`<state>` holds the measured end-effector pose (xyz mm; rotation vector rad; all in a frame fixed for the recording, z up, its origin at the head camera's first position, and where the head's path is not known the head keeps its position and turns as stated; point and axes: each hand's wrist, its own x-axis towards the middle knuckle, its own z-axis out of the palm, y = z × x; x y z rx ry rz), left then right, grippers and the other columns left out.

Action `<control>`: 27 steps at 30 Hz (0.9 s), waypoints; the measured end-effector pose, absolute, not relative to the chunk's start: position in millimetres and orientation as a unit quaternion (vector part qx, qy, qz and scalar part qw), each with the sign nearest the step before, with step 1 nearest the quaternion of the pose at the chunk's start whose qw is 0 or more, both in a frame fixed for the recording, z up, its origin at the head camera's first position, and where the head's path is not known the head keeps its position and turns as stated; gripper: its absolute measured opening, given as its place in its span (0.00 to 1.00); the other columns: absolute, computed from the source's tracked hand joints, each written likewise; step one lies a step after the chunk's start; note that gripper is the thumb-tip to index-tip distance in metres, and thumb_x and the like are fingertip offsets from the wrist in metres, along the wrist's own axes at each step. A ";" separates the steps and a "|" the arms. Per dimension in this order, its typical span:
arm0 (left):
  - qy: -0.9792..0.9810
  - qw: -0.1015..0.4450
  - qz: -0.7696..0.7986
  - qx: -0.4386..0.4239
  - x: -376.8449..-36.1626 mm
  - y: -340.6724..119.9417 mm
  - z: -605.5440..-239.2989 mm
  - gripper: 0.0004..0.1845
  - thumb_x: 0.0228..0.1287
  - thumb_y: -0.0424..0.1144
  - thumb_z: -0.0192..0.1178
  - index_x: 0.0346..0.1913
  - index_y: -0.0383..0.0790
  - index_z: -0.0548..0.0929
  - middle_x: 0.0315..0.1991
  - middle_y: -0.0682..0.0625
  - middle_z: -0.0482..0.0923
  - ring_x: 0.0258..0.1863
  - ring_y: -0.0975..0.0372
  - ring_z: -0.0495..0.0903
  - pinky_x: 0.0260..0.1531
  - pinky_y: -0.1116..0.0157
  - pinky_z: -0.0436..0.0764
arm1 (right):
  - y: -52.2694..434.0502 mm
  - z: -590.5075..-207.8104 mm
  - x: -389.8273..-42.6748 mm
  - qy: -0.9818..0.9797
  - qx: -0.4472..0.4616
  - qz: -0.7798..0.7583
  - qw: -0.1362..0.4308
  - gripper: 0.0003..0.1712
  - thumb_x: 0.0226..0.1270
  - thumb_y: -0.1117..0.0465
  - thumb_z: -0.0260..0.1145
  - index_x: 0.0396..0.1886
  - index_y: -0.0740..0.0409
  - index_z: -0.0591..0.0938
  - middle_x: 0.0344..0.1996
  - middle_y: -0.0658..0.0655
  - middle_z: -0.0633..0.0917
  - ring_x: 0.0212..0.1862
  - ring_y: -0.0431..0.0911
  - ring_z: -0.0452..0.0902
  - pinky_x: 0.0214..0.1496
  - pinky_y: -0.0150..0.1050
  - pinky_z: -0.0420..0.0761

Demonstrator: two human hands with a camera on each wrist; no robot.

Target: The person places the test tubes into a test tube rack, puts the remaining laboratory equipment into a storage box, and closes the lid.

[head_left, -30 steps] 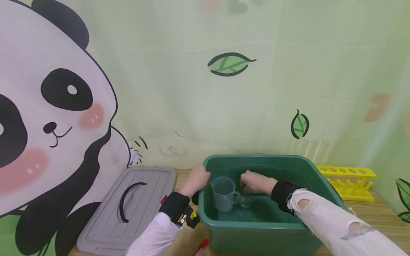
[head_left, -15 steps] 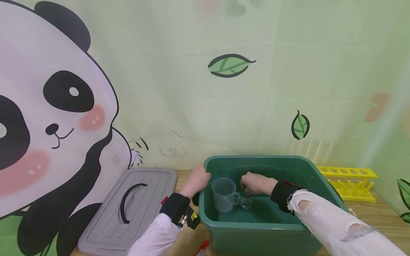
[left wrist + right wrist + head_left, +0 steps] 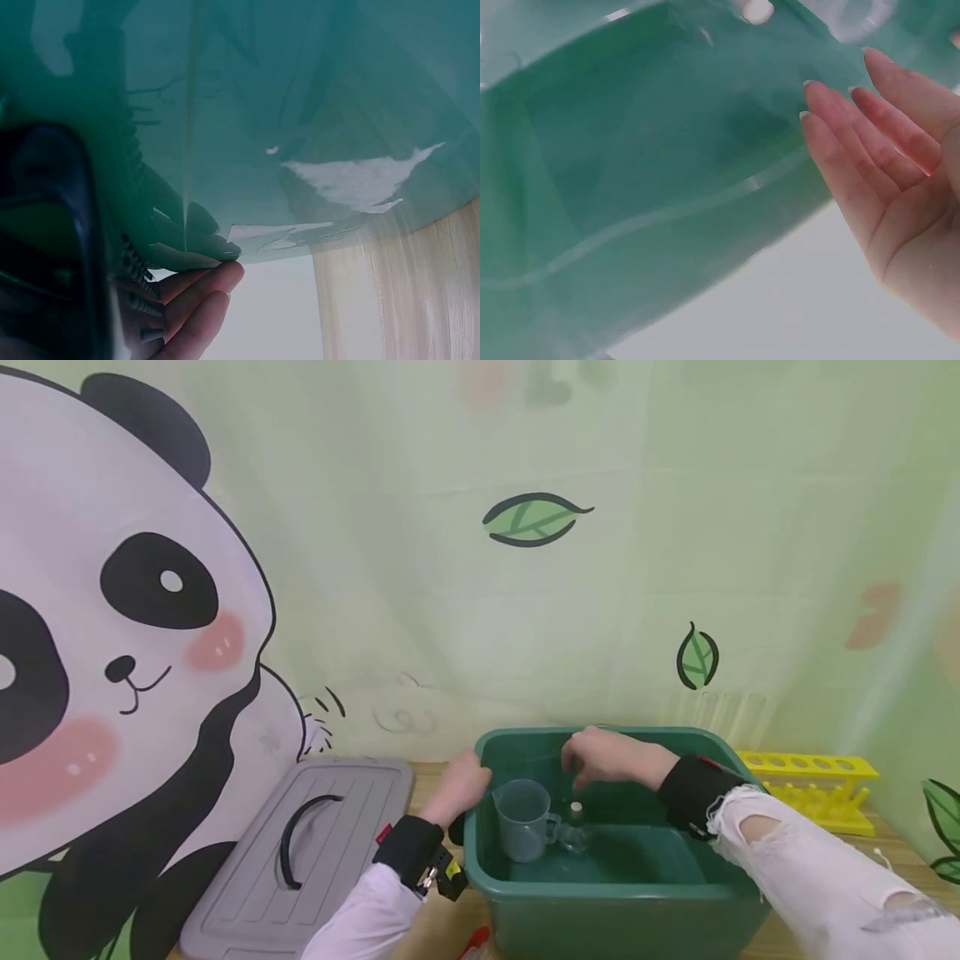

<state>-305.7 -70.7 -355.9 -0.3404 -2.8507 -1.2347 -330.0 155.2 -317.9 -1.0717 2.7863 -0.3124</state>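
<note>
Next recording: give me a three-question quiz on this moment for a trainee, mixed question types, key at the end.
1. True or false: the right hand holds the small glass bottle.
2. What does the left hand grip? A) the grey lid B) the green tub rim C) the yellow test tube rack
3. What stands just left of the bottle inside the tub?

Key:
1. False; its fingers are straight and empty, above the bottle.
2. B
3. The clear measuring cup.
</note>
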 end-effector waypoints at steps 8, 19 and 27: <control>-0.904 0.007 -0.408 -0.126 -304.9 -70.6 -354.6 0.06 0.58 0.27 0.43 0.26 0.35 0.68 0.20 0.49 0.62 0.21 0.59 0.68 0.21 0.65 0.71 | 177.2 -274.1 -318.4 0.915 -0.371 -0.155 0.039 0.11 0.53 0.69 0.68 0.37 0.67 0.80 0.24 0.50 0.79 0.28 0.42 0.75 0.31 0.37 0.75; -0.908 -0.004 -0.407 -0.101 -304.9 -69.2 -354.7 0.04 0.59 0.27 0.43 0.30 0.33 0.69 0.22 0.47 0.65 0.23 0.57 0.71 0.24 0.62 0.74 | 219.4 -238.9 -291.1 0.918 -0.364 -0.153 -0.026 0.10 0.52 0.67 0.69 0.35 0.64 0.80 0.27 0.49 0.81 0.30 0.43 0.76 0.32 0.38 0.76; -0.906 -0.002 -0.407 -0.114 -306.1 -68.4 -354.2 0.06 0.58 0.27 0.43 0.26 0.35 0.68 0.20 0.49 0.63 0.21 0.59 0.70 0.22 0.64 0.73 | 251.8 -230.3 -271.4 0.928 -0.330 -0.162 -0.052 0.10 0.53 0.66 0.68 0.36 0.63 0.81 0.27 0.47 0.81 0.29 0.42 0.75 0.32 0.36 0.77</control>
